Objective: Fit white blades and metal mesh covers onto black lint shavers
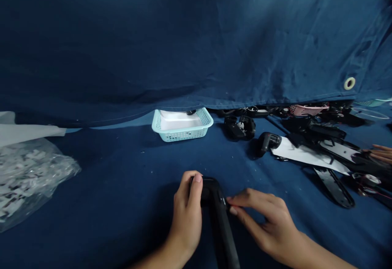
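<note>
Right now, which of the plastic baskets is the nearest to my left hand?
The light-blue basket, straight ahead of your left hand; the pink basket and the pale-green one sit farther to the right.

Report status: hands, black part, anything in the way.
Left hand gripping black part at its bent end. Right hand at part's side, fingertips close together, hold unclear. Part's lower end runs out of frame. Light-blue basket beyond, not in the way.

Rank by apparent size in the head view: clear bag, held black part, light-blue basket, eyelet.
1. Clear bag
2. Black part and light-blue basket: too close to rank
3. Eyelet
</note>
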`<state>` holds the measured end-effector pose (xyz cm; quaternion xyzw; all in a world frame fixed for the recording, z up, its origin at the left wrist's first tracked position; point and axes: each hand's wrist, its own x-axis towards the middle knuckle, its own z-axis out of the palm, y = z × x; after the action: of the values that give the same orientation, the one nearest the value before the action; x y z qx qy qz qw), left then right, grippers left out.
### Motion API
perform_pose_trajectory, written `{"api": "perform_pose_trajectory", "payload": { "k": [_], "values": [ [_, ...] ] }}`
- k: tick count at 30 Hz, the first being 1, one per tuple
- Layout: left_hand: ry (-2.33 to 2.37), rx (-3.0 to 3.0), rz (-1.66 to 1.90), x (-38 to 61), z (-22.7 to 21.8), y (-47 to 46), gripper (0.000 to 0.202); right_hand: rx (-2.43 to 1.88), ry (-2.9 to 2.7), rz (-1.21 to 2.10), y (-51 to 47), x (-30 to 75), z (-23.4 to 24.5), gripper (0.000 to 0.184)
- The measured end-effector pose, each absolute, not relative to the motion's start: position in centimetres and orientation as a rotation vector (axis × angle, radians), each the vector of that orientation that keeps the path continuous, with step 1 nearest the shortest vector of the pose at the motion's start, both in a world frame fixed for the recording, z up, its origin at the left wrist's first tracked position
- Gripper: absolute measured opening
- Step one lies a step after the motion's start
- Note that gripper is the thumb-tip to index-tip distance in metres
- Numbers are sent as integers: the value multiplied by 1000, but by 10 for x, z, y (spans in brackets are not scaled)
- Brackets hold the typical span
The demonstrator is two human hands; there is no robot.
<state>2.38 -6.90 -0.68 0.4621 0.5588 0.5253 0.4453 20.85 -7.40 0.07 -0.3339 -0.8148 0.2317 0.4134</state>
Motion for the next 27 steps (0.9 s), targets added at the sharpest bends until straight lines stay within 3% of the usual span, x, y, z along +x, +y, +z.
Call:
{"api": "perform_pose_trajectory", "payload": {
  "k": [8, 12, 15, 22, 27],
  "values": [
    [1296, 1331, 1446, 19, -7, -87, 31, -795, -2077, 751, -80, 215, 7, 43],
    [1230, 1354, 1456, 20, -10, -91, 34, -782, -2138, 929, -83, 215, 4, 74],
    [1241, 1323, 1434, 20, -11, -90, 34, -697, -2129, 1003, -83, 211, 1, 84],
    [1284, 1312, 1373, 20, -11, -88, 34, -727, -1927, 1105, -87, 201, 0, 58],
    [1340, 1358, 1384, 19, -12, -88, 33, -748, -1868, 1200, -88, 199, -5, 56]
  ]
}}
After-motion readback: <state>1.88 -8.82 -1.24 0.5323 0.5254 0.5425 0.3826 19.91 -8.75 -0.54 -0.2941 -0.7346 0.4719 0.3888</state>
